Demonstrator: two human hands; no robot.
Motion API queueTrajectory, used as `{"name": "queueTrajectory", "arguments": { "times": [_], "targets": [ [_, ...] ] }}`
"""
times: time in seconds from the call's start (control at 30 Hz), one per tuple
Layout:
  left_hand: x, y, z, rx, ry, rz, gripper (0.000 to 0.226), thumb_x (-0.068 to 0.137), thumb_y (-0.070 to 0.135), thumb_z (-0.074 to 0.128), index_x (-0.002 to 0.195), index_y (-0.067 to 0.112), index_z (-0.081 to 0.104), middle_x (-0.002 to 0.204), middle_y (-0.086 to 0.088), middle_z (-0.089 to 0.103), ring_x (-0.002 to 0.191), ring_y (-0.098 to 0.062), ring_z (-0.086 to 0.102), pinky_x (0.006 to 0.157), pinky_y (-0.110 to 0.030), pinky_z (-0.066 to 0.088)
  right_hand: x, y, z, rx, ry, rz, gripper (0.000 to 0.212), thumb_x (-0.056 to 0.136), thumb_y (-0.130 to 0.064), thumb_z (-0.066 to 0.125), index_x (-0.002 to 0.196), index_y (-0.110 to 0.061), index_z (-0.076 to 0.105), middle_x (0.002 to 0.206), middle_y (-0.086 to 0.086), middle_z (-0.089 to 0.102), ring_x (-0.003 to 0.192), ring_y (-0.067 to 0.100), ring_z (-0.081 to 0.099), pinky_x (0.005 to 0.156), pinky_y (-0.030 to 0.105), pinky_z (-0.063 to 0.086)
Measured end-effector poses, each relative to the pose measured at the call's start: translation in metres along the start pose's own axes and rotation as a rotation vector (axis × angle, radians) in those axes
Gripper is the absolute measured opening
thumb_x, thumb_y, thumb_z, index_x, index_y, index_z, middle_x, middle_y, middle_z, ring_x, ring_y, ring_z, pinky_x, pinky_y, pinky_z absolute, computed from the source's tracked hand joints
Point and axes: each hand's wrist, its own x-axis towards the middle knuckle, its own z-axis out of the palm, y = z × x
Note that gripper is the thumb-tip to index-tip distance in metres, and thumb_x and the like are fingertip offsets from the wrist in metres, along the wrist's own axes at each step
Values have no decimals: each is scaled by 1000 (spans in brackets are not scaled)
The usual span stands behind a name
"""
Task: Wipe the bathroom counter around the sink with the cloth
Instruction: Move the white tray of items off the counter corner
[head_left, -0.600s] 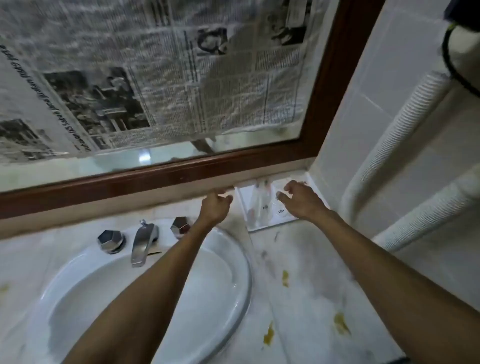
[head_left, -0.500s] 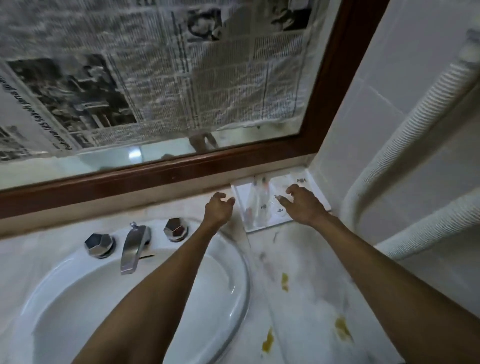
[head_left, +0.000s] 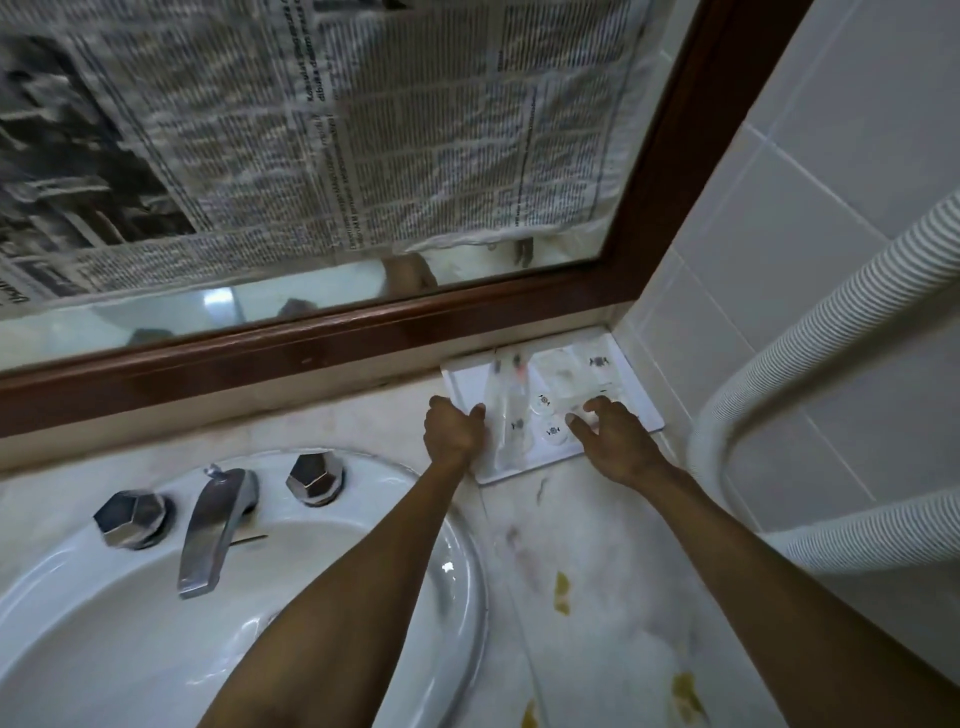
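No cloth in view. The stained bench (head_left: 613, 613) right of the sink (head_left: 457, 525) awaits wiping. A light, stiff tray (head_left: 636, 402) of loose toiletries sits in the corner — left hand (head_left: 453, 430) curled on its left edge, right hand (head_left: 615, 441) with fingers (head_left: 579, 423) spread over it; best lifted level by both edges.

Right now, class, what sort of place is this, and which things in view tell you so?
Most likely a bathroom: a white sink with a chrome faucet set in a stained counter, a framed mirror above, and tiled walls.
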Motion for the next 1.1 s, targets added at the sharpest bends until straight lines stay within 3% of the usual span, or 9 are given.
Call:
{"name": "queueTrajectory", "arguments": {
  "times": [0.2,0.4,0.53,0.63,0.73,0.87,0.97,1.1],
  "targets": [
    [-11,1,8,-239,-17,50,51,94,31,69,125,7,36,111,-12,59,105,-39,63,93,-46,54,-5,2,-2,25,7,7,58,96,-51,46,137,-11,47,135,16,54,123,31,54,104,42,42],
    [-23,-10,13,-457,72,74,40,103,22,56,141,19,46,131,-11,64,101,-28,64,86,-32,53,-13,8,-1,86,36,14,62,97,-55,40,142,-12,40,139,16,51,130,31,47,109,46,37],
    [-33,-20,4,-458,140,58,45,105,23,51,150,19,45,143,-10,59,120,-34,61,103,-41,51,-23,11,-3,81,39,-1,63,98,-54,39,144,-12,37,143,18,46,130,34,47,110,47,36],
    [-42,-30,-13,-436,148,90,44,105,20,50,149,15,48,140,-9,60,123,-34,60,102,-36,49,-34,10,-5,53,59,-23,67,98,-53,41,149,-11,30,151,17,37,139,34,36,114,48,31],
    [-51,-43,-35,-411,140,132,44,104,19,50,148,14,50,142,-9,60,125,-32,59,107,-46,48,-46,7,-8,-19,72,-49,72,98,-54,39,153,-11,19,159,15,22,145,34,24,116,48,25],
    [-75,-56,-71,-374,123,196,44,104,19,49,147,11,51,141,-11,61,124,-33,60,106,-51,50,-68,-7,-18,-90,101,-49,74,98,-54,39,154,-13,13,162,14,13,147,36,19,115,50,24],
    [-102,-64,-102,-376,132,207,45,105,21,48,148,11,50,140,-9,61,123,-33,60,105,-50,51,-87,-20,-22,-67,100,-71,75,97,-55,41,153,-12,15,160,15,20,144,37,27,115,50,30],
    [-144,-71,-152,-383,178,253,38,103,17,46,139,13,59,125,-10,69,110,-31,66,94,-41,56,-116,-47,-25,143,58,-105,78,96,-51,48,152,-8,15,151,19,38,134,39,43,110,48,37]
  ]
}}
